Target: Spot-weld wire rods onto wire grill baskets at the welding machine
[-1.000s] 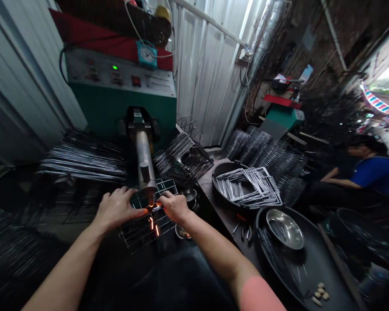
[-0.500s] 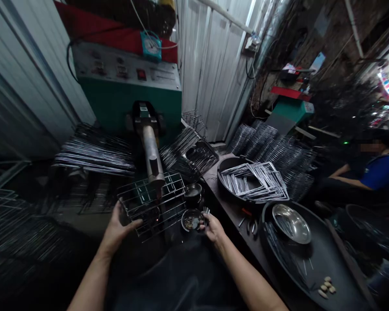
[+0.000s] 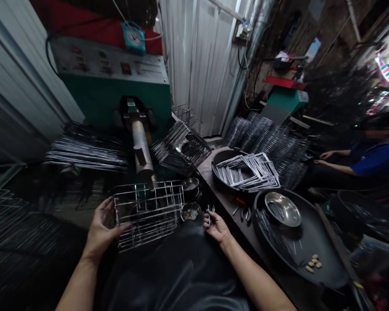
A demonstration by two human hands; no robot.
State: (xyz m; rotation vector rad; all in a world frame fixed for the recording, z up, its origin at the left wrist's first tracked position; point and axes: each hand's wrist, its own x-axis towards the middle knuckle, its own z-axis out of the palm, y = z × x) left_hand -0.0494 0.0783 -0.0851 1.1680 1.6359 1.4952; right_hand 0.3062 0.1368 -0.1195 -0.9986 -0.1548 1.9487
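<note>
My left hand [image 3: 105, 224] grips the left side of a wire rack [image 3: 149, 216], with the thumb over its front wires. The rack's upper edge is close beneath the tip of a metal cylinder [image 3: 141, 147] that juts from a green machine [image 3: 116, 95]. In my right hand [image 3: 216, 226] are several short metal pins [image 3: 210, 212], pinched between the fingers. That hand is right of a small bowl [image 3: 190, 212] with bits in it; a second small bowl [image 3: 190, 185] stands behind.
Rectangular wire frames fill a round black pan [image 3: 228, 181]. A larger black tray [image 3: 324, 242] holds a steel bowl [image 3: 282, 209] and thin rods. Pliers [image 3: 245, 214] lie nearby. Wire stacks [image 3: 87, 151] flank the machine. A person in blue [image 3: 376, 162] sits at the far right.
The rack has tilted and dropped slightly, with its upper edge now below the cylinder tip. My left hand has shifted left. The whole view has swung a little, and the seated person's hands now show.
</note>
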